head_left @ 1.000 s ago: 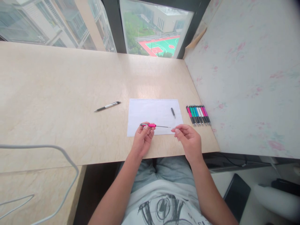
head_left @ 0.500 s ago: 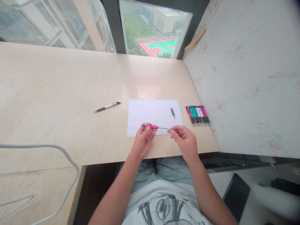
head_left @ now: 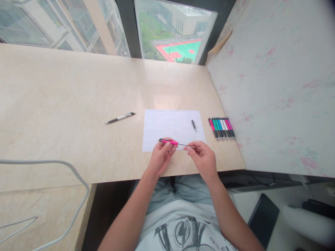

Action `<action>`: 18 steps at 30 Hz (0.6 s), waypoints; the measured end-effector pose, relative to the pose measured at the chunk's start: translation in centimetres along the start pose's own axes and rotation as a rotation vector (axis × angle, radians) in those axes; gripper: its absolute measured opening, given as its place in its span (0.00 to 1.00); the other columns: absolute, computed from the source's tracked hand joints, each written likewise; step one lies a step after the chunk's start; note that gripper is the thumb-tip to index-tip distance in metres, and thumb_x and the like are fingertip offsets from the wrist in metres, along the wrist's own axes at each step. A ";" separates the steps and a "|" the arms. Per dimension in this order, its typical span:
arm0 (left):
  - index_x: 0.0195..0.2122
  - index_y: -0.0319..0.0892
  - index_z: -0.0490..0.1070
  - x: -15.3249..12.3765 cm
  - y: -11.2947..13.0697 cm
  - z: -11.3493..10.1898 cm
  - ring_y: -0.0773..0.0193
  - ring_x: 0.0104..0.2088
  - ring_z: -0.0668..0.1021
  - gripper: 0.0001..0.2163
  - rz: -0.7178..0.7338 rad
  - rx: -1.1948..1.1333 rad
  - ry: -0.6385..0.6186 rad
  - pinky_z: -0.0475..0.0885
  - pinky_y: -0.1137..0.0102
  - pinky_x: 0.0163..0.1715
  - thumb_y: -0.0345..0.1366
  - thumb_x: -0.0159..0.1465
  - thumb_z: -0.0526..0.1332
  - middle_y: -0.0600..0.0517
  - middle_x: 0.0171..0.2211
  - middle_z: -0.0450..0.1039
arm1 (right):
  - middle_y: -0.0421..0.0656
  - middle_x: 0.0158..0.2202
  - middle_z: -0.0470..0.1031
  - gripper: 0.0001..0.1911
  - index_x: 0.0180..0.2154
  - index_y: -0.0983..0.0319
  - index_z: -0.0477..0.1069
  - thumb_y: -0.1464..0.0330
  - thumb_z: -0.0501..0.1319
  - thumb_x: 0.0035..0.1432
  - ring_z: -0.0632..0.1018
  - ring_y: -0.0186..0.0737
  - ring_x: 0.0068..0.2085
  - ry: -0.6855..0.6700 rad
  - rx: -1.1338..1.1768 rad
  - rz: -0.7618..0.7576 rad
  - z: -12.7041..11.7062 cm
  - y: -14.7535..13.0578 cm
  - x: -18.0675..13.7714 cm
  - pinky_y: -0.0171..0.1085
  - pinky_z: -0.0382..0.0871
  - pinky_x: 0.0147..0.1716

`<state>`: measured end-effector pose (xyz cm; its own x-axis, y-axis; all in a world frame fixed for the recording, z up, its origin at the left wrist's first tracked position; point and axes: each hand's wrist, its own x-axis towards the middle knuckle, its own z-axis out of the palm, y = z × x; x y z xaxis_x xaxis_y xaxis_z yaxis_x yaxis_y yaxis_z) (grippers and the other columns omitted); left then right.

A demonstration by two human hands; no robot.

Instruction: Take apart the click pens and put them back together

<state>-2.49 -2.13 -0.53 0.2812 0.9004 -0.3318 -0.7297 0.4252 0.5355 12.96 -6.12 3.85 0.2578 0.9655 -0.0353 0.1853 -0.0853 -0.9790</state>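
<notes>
My left hand [head_left: 161, 157] is closed around a pink pen barrel [head_left: 172, 142] with a black clip, held level over the near edge of the white paper [head_left: 167, 123]. A thin dark ink refill [head_left: 182, 144] sticks out of the barrel's right end. My right hand [head_left: 202, 157] pinches the refill's far end between thumb and fingers; its tip is partly hidden there. Lying on the paper's right side is the black grip section [head_left: 193, 125] of a pen, with a pointed metal tip.
A white and black pen [head_left: 120, 118] lies left of the paper. To the right, a row of several coloured pens [head_left: 222, 128] sits by the flowered wall [head_left: 277, 87]. A grey cable [head_left: 75, 174] loops across the lower left. Windows [head_left: 172, 33] border the desk's back.
My right hand has moved left toward my left hand, and less of the refill shows between them. The pink barrel stays in my left hand.
</notes>
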 end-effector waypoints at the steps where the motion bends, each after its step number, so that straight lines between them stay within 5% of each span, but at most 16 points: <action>1: 0.39 0.38 0.76 0.0 0.0 0.0 0.72 0.34 0.79 0.11 -0.002 0.004 0.003 0.75 0.79 0.36 0.35 0.57 0.72 0.51 0.36 0.78 | 0.44 0.34 0.81 0.09 0.37 0.60 0.76 0.61 0.66 0.58 0.79 0.40 0.33 0.007 -0.010 -0.002 0.0 0.1 0.0 0.39 0.74 0.35; 18: 0.38 0.38 0.76 -0.1 0.2 0.3 0.73 0.33 0.79 0.12 -0.008 -0.028 0.037 0.75 0.81 0.35 0.35 0.55 0.73 0.51 0.36 0.79 | 0.44 0.33 0.80 0.09 0.37 0.60 0.75 0.61 0.66 0.58 0.79 0.40 0.34 -0.008 -0.005 -0.022 0.3 0.1 0.1 0.38 0.74 0.34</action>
<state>-2.48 -2.07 -0.17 0.2643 0.8930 -0.3643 -0.7451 0.4289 0.5107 12.68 -5.92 3.71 0.2465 0.9690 -0.0157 0.1958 -0.0657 -0.9784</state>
